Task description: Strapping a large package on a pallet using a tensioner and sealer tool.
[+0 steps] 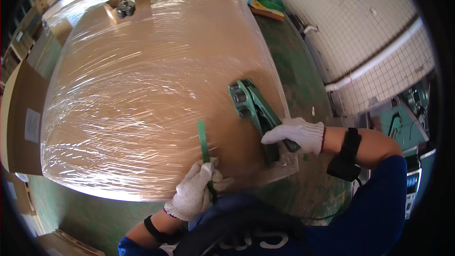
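My left hand [193, 190], in a white knit glove, pinches a green plastic strap [203, 142] near the front edge of a large carton wrapped in clear film [142, 85]. The strap's free end points up and away over the carton top. My right hand [297, 135], also gloved, is closed round the handle of a green strapping tensioner [256, 106]. The tool's head, with dark round rollers, points away to the far left above the carton's right part. Strap and tool are apart. Below the left hand, the strap passes down past the carton's edge.
At the carton's far left, a second metal hand tool [127, 5] with red handles lies in a small open box [142, 0]. A cardboard box [26, 118] stands on the left. A tiled wall with a white pipe [379, 59] runs along the right, near a cluttered green bench [400, 125].
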Available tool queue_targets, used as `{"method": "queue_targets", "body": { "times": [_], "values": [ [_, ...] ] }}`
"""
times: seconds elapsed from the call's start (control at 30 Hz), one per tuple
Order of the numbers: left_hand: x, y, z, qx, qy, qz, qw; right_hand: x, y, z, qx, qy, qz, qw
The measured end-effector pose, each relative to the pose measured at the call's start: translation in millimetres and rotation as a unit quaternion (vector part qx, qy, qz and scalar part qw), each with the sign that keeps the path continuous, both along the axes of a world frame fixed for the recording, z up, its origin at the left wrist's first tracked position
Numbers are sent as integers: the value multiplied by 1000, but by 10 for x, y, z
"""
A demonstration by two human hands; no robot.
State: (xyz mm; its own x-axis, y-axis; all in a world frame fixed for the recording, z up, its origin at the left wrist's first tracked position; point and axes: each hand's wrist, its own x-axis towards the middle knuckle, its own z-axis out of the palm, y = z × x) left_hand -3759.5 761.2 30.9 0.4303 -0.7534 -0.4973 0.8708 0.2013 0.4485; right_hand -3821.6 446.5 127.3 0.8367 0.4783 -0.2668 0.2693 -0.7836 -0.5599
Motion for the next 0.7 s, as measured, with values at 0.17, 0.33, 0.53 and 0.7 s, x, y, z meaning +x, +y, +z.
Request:
{"method": "queue_targets", "body": {
  "times": [0.17, 0.33, 0.53, 0.7],
  "values": [
    [24, -386, 682, 104, -158, -97, 977, -106, 287, -584, 249, 231, -544, 767],
    [72, -1026, 1263, -173, -158, 18, 972, -170, 193, -954, 428, 204, -433, 767],
    [824, -1577, 1555, -143, -392, -19, 909, -411, 346, -797, 511, 123, -430, 734],
    [1190, -1614, 1449, 70, -587, 34, 806, -502, 530, -613, 530, 61, -466, 706]
  ]
}}
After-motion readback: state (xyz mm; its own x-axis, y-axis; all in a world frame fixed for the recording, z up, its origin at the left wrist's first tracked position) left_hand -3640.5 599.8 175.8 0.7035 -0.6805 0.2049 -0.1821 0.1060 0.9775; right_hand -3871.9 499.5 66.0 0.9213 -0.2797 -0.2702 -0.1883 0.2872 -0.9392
